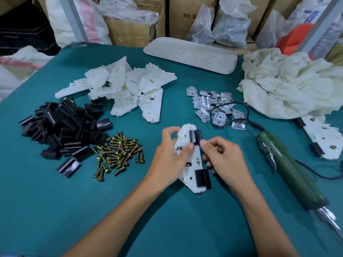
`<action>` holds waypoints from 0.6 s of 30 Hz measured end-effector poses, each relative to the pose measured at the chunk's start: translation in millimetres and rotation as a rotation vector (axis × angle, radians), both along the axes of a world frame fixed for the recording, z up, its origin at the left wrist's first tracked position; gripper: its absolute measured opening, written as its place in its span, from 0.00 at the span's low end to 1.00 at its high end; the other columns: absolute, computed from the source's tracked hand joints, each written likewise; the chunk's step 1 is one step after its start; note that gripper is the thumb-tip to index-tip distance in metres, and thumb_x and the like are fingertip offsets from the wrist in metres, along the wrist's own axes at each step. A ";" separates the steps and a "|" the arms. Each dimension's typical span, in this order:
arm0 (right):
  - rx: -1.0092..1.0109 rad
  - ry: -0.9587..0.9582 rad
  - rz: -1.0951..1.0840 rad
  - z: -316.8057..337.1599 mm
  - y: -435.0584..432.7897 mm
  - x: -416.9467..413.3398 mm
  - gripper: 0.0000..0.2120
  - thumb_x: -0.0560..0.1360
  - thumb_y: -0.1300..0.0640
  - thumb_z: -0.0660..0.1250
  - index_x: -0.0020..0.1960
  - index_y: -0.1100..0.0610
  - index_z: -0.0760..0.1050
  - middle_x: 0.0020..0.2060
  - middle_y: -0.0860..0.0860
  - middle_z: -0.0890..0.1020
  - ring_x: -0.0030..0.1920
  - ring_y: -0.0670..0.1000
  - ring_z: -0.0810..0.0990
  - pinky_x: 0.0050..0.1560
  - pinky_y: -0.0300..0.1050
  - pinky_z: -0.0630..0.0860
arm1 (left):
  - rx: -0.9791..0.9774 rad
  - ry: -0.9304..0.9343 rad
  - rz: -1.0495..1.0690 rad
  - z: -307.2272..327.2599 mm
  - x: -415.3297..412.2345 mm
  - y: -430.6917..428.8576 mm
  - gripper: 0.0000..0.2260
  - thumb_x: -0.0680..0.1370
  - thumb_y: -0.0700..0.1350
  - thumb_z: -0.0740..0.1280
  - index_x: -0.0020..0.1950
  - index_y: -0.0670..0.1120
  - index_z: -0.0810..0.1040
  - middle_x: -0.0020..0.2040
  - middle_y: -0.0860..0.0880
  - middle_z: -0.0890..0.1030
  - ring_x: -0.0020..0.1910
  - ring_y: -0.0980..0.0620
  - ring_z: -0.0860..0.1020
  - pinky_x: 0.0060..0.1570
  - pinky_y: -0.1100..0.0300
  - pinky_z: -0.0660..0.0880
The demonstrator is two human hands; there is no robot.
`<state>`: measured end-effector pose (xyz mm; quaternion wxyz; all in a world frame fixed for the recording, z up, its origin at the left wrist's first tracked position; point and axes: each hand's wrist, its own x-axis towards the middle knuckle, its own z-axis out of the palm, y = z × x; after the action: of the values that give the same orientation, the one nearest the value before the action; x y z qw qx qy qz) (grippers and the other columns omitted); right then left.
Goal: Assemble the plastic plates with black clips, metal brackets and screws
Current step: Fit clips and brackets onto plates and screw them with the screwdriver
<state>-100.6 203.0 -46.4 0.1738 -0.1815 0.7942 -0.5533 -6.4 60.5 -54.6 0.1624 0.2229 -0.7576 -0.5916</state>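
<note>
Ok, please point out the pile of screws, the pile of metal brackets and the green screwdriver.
pile of screws (120, 151): head view, middle of the heap.
pile of metal brackets (202, 102): head view, a bracket in the heap's left part.
green screwdriver (293, 171): head view, middle of its green body.

We see a teal-covered desk (55, 201) with a green electric screwdriver (289, 169) lying at the right, its black cable (247, 112) looping off its far end. Beyond it sits a crumpled cream cloth (289, 86), and a pale pad (191, 54) marked in red lies at the desk's far edge. Cardboard boxes (130, 32) and plastic bags (222, 25) stand behind.
</note>
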 end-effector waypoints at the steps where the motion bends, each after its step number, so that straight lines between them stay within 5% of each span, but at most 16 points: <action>1: 0.002 0.000 -0.037 -0.7 0.8 -1.1 0.16 0.72 0.37 0.68 0.38 0.50 0.79 0.29 0.50 0.82 0.28 0.47 0.77 0.29 0.45 0.74 | -0.071 -0.030 -0.017 1.6 1.5 4.0 0.15 0.79 0.54 0.69 0.59 0.63 0.64 0.49 0.64 0.82 0.42 0.59 0.82 0.43 0.61 0.78; 8: 0.013 0.060 -0.198 -6.0 6.1 -13.1 0.21 0.75 0.38 0.66 0.38 0.56 0.73 0.25 0.48 0.76 0.26 0.49 0.73 0.32 0.51 0.73 | -0.481 -0.104 0.039 15.1 -12.3 -15.9 0.14 0.78 0.53 0.68 0.62 0.52 0.75 0.56 0.57 0.76 0.60 0.55 0.68 0.60 0.61 0.66; 13: -0.042 0.007 -0.228 -9.1 4.3 -16.5 0.20 0.76 0.41 0.67 0.37 0.57 0.73 0.25 0.47 0.76 0.25 0.48 0.72 0.28 0.46 0.70 | -0.914 -0.141 -0.263 45.6 -92.5 -52.2 0.19 0.75 0.34 0.65 0.65 0.48 0.76 0.62 0.48 0.75 0.62 0.45 0.67 0.63 0.57 0.65; 18: -0.049 -0.008 -0.227 -8.7 5.6 -17.5 0.19 0.79 0.46 0.68 0.37 0.59 0.74 0.25 0.48 0.76 0.24 0.47 0.73 0.26 0.45 0.70 | -1.245 -0.344 -0.523 51.7 -153.4 -55.6 0.27 0.74 0.36 0.65 0.72 0.51 0.71 0.63 0.44 0.69 0.63 0.42 0.63 0.64 0.51 0.67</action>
<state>-118.1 208.6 -55.1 0.1089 -0.0922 0.7952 -0.5893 -159.8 4.9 -2.9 -0.0103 -0.0109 -0.9996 -0.0229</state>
